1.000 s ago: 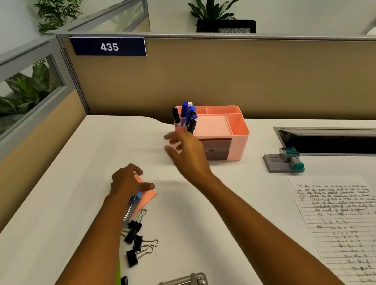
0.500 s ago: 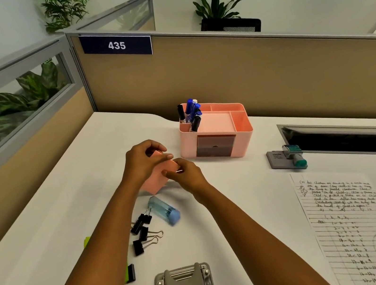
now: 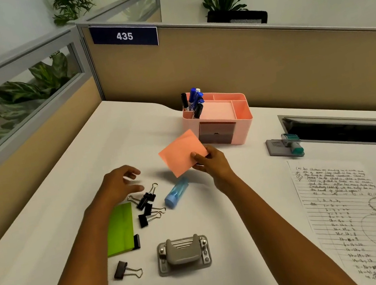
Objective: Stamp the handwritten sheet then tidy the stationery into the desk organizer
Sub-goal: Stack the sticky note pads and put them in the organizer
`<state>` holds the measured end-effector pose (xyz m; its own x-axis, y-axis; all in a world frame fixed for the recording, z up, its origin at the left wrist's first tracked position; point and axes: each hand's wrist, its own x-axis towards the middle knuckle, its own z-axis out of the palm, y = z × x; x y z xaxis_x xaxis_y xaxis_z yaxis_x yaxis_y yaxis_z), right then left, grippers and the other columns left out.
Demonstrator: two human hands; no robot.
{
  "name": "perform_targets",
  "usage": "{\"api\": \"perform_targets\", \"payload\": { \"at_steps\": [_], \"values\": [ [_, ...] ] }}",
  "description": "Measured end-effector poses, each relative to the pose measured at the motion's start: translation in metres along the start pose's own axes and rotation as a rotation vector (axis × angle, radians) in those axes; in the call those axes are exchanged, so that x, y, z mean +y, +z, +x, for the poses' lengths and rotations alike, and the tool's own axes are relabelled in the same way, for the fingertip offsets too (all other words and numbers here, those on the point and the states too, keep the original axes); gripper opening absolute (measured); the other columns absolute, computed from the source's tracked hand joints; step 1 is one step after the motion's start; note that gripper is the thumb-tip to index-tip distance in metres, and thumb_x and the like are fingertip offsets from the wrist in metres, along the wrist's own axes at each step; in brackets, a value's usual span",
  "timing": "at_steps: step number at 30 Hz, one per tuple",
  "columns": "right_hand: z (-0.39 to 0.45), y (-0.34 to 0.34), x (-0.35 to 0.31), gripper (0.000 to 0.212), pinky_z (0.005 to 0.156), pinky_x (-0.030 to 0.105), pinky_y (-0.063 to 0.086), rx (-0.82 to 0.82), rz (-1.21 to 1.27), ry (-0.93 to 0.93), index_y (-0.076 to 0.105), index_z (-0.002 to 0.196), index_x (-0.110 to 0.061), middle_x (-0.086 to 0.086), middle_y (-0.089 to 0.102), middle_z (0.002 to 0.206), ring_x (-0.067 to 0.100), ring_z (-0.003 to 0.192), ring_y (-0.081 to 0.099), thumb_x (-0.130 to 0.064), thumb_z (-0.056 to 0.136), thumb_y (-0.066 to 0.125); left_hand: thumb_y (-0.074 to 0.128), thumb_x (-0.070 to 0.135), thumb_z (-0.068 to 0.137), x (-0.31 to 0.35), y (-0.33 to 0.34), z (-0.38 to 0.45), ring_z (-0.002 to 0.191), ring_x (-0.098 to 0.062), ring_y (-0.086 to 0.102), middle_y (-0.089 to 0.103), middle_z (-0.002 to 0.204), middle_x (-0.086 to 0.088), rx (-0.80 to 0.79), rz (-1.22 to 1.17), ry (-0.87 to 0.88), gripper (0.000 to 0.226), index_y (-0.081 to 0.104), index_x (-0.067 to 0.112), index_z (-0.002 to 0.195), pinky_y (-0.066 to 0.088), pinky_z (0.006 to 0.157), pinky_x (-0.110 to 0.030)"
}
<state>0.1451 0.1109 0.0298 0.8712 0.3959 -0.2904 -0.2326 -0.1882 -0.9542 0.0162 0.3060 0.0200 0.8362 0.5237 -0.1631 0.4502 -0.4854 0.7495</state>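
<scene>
I see two bare forearms coming in from the bottom of the frame, one from the lower left and one from the lower middle. No sleeves reach into view on either arm; both are uncovered up to the frame edge. My left hand [image 3: 120,182] and right hand [image 3: 212,163] are bare too: no gloves, and no rings, watch or bands that I can make out at the wrists or on the fingers. The fingernails look short and plain. The left fingertips are slightly blurred.
</scene>
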Motion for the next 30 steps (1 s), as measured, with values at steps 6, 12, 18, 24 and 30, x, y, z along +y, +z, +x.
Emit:
{"api": "perform_targets", "payload": {
  "at_steps": [6,12,18,24,30],
  "values": [
    [-0.016,-0.011,-0.002,0.046,0.086,0.034,0.050,0.012,0.043,-0.010,0.043,0.134,-0.004,0.016,0.052,0.132,0.027,0.102,0.057,-0.014,0.091,0.057,0.086,0.020,0.059,-0.022,-0.014,-0.020,0.106,-0.016,0.047,0.049,0.112,0.000,-0.235,0.211,-0.026,0.067,0.055,0.018,0.118,0.039,0.090,-0.026],
    [-0.030,-0.016,-0.003,0.045,0.092,0.038,0.049,0.029,0.034,-0.008,0.043,0.133,-0.005,0.016,0.051,0.133,0.033,0.112,0.057,-0.016,0.092,0.057,0.089,0.013,0.052,-0.029,-0.021,-0.029,0.114,-0.021,0.048,0.046,0.111,-0.003,-0.326,0.259,-0.042,0.072,0.050,0.023,0.111,0.042,0.094,-0.030],
    [-0.038,-0.020,-0.004,0.045,0.094,0.040,0.049,0.050,0.054,-0.002,0.042,0.134,-0.005,0.016,0.051,0.133,0.032,0.111,0.057,-0.015,0.092,0.056,0.091,0.017,0.050,-0.032,-0.021,-0.030,0.102,-0.017,0.050,0.052,0.106,-0.001,-0.313,0.233,-0.059,0.062,0.052,0.026,0.097,0.042,0.084,-0.027],
    [-0.043,-0.023,-0.003,0.045,0.093,0.039,0.049,0.056,0.060,-0.014,0.043,0.133,-0.004,0.017,0.052,0.132,0.032,0.108,0.058,-0.015,0.092,0.056,0.090,0.019,0.053,-0.033,-0.022,-0.033,0.100,-0.018,0.050,0.053,0.107,-0.002,-0.266,0.198,-0.053,0.054,0.055,0.028,0.094,0.040,0.076,-0.025],
    [-0.048,-0.022,-0.003,0.045,0.093,0.039,0.049,0.045,0.081,-0.008,0.043,0.133,-0.004,0.017,0.052,0.132,0.033,0.110,0.058,-0.015,0.092,0.056,0.086,0.018,0.059,-0.020,-0.030,-0.035,0.099,-0.018,0.052,0.059,0.102,-0.005,-0.205,0.160,-0.033,0.032,0.065,0.028,0.081,0.042,0.076,-0.025]
  ]
}}
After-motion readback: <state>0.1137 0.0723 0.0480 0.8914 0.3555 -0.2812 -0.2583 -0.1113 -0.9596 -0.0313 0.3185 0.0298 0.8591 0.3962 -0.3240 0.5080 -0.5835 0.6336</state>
